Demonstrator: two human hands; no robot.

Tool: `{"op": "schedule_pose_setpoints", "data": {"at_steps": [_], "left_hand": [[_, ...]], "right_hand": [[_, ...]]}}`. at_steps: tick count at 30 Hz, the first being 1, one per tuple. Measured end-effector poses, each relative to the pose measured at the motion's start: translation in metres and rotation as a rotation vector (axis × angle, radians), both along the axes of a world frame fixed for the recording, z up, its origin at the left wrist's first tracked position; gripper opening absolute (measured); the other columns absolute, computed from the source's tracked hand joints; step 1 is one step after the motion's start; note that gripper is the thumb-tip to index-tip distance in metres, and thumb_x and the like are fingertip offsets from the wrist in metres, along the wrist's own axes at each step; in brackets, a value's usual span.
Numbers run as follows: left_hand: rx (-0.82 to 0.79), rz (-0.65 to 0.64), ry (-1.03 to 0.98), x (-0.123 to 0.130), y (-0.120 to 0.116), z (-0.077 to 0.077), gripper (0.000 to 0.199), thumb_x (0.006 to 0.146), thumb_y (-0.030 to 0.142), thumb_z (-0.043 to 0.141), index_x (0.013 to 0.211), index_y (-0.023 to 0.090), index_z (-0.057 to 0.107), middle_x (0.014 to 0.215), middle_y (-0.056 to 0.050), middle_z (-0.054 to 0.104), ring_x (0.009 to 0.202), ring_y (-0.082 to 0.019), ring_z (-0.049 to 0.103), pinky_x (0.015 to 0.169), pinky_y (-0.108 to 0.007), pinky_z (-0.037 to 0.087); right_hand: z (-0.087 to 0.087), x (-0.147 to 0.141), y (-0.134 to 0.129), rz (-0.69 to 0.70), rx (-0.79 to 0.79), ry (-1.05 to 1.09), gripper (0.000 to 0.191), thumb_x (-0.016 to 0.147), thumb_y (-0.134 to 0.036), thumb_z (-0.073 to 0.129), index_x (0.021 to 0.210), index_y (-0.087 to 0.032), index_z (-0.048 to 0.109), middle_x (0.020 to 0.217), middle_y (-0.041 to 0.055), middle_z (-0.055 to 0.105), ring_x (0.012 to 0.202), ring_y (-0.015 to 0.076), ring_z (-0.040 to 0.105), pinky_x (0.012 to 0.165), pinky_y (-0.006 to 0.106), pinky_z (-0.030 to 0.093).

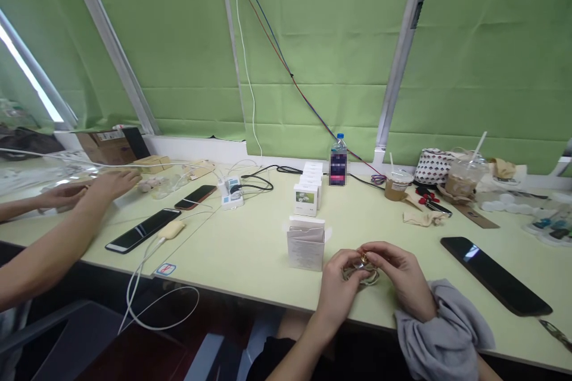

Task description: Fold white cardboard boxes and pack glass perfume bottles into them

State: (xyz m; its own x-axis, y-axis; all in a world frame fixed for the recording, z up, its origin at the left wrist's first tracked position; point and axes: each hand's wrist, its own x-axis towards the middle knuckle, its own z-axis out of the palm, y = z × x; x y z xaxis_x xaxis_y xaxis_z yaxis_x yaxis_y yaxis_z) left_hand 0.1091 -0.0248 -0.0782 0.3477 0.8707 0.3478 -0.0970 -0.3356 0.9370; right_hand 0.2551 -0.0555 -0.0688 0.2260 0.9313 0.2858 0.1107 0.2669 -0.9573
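Note:
Close to the table's front edge, my left hand (338, 287) pinches a coiled pale cord (369, 278) with a shiny, clear-looking part. My right hand (404, 278) is closed on a small gold-coloured piece (363, 258) at the top of the coil; its exact kind is too small to make out. An opened white box (306, 247) stands upright just left of my left hand, its top flaps raised. Behind it, several small white boxes (305, 199) stand in a row, the front one bearing a green picture.
Right of my hands lies a black phone (496, 274). Drink cups (397, 184) and a bottle (338, 161) stand at the back. A power strip (232, 191), two phones (143, 230) and a white cable (134, 286) lie left. Another person's arms (67, 238) reach in there.

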Motion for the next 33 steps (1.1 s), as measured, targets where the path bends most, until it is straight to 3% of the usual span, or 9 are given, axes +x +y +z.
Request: {"op": "schedule_pose_setpoints", "data": {"at_steps": [6, 18, 27, 33], "left_hand": [[-0.008, -0.014, -0.014, -0.0002, -0.0007, 0.0004, 0.024, 0.069, 0.01, 0.065, 0.091, 0.019, 0.07, 0.091, -0.004, 0.069, 0.088, -0.019, 0.063, 0.08, -0.029, 0.048], [-0.002, -0.018, -0.032, 0.0005, 0.0017, -0.0019, 0.026, 0.068, 0.007, 0.064, 0.091, 0.018, 0.07, 0.09, -0.003, 0.069, 0.086, -0.018, 0.063, 0.08, -0.028, 0.048], [0.005, -0.04, -0.024, -0.0006, 0.002, -0.0018, 0.025, 0.07, 0.012, 0.063, 0.093, 0.018, 0.07, 0.092, -0.004, 0.07, 0.087, -0.02, 0.063, 0.081, -0.031, 0.049], [-0.032, -0.055, -0.021, -0.0014, 0.0014, -0.0002, 0.027, 0.07, 0.011, 0.063, 0.095, 0.018, 0.069, 0.093, -0.005, 0.07, 0.089, -0.02, 0.064, 0.082, -0.031, 0.05]], "right_hand": [[-0.0009, -0.0011, -0.0019, -0.044, 0.079, -0.102, 0.014, 0.076, -0.033, 0.07, 0.084, -0.024, 0.076, 0.087, 0.0033, 0.076, 0.083, 0.0192, 0.069, 0.076, 0.026, 0.056], [-0.006, 0.0009, -0.0001, -0.061, 0.389, -0.38, 0.015, 0.086, -0.022, 0.06, 0.088, -0.025, 0.074, 0.091, 0.0031, 0.074, 0.086, 0.0184, 0.069, 0.08, 0.028, 0.056], [-0.0037, 0.0041, -0.0007, -0.045, 0.417, -0.535, 0.018, 0.09, -0.022, 0.053, 0.095, -0.024, 0.07, 0.094, 0.0047, 0.072, 0.089, 0.0193, 0.067, 0.08, 0.031, 0.055], [0.0004, 0.004, -0.0058, -0.054, 0.296, -0.571, 0.016, 0.091, -0.026, 0.053, 0.102, -0.022, 0.063, 0.09, 0.0042, 0.069, 0.077, 0.0168, 0.065, 0.071, 0.028, 0.053]]}}
